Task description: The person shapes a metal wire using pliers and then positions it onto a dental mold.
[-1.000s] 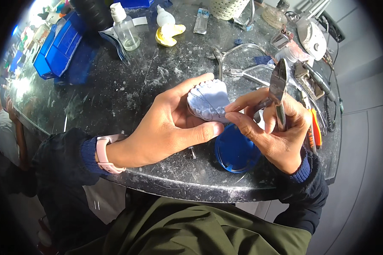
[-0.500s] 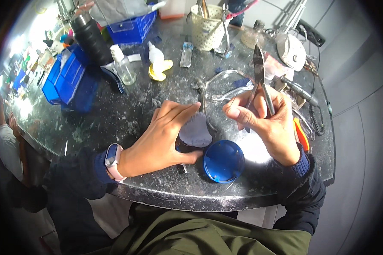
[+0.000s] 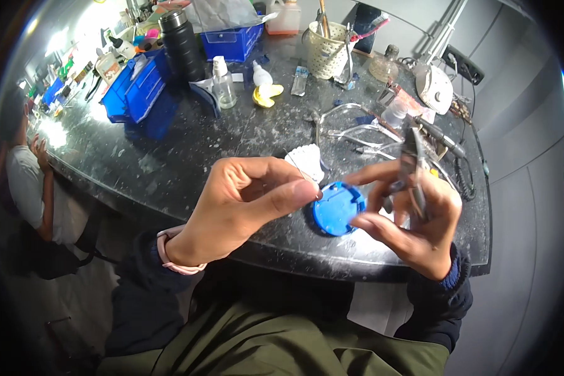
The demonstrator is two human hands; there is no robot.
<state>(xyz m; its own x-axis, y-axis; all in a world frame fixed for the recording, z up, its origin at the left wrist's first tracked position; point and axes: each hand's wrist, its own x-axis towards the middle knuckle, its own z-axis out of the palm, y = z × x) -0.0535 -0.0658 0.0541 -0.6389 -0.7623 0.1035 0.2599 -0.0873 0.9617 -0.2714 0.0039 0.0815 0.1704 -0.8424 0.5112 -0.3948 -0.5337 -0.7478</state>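
Observation:
My left hand is closed in a pinch, with a thin wire rising from between thumb and index finger. In my right hand is a pair of pliers, jaws upward and smeared by motion; thumb and index finger stretch toward the left. Between the hands, on the dark tabletop, lies a round blue disc with a raised rim. Just behind my left fingertips sits a white plaster dental cast, its near part hidden by the hand.
Several metal pliers lie behind the disc, near a handpiece on a coiled cord. Farther back stand a cream perforated basket of tools, a clear spray bottle, a black flask and blue bins. Another person sits far left.
My left hand has left the cast and now pinches the wire. The right hand has come lower with the pliers, beside the blue disc. The view has shifted.

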